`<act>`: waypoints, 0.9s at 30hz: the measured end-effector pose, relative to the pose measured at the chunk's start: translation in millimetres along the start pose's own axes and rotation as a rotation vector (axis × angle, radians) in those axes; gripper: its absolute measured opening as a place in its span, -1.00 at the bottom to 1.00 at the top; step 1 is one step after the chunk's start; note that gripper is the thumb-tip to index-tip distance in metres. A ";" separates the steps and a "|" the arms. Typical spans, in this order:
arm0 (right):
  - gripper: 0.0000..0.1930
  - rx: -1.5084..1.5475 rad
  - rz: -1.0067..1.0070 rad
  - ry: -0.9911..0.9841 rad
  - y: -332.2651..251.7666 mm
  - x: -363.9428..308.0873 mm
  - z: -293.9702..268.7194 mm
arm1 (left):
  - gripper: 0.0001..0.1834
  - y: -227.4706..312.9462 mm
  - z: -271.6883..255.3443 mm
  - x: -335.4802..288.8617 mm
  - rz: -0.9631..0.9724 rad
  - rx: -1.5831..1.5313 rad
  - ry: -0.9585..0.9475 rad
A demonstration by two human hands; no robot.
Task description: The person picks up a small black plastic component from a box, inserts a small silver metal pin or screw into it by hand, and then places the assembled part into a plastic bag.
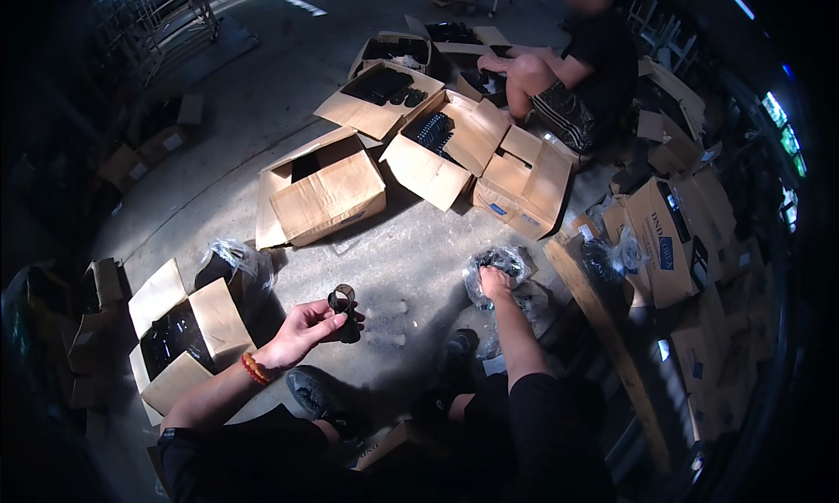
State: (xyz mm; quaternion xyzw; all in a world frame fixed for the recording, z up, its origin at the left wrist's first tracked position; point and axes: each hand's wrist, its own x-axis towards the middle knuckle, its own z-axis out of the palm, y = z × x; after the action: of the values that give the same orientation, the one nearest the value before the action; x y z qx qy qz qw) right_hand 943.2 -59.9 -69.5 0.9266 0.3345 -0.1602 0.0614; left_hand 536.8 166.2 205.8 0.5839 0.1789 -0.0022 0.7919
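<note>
My left hand [308,330] pinches a small dark plastic piece [347,326] between thumb and fingers, held above the floor. The upper end of the piece is a see-through ring, and its lower part is solid and dark. Over to the right, my right hand [495,282] reaches down into an opened clear plastic bag [478,270] that holds dark small parts. The fingers of that hand are hidden inside the bag. Beside my left forearm stands an open cardboard box [229,315] with glossy black parts in it.
Several open cardboard boxes [336,197] stand ahead, some with black parts. Across from me, a person [581,75] sits by them. A wooden plank [603,346] lies along my right, with stacked cartons [669,241] beyond. A plastic-wrapped bundle [238,260] is at left.
</note>
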 end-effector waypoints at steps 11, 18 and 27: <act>-0.84 0.119 -0.101 0.042 -7.7 -21.6 -25.3 | -0.59 2.5 4.6 1.6 -0.017 -0.077 -0.037; -0.94 0.280 -0.062 0.029 11.4 -4.5 -29.0 | -0.56 5.7 8.0 0.2 -0.015 -0.052 -0.088; -0.89 0.592 -0.124 0.134 59.1 13.4 -176.1 | -0.50 16.4 11.6 1.4 0.035 -0.115 -0.064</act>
State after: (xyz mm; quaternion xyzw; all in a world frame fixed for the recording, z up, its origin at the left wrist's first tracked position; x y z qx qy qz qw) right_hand 1035.7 -58.4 92.1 0.8906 0.3324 -0.1926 -0.2434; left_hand 544.9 160.9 223.5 0.5399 0.1432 0.0035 0.8294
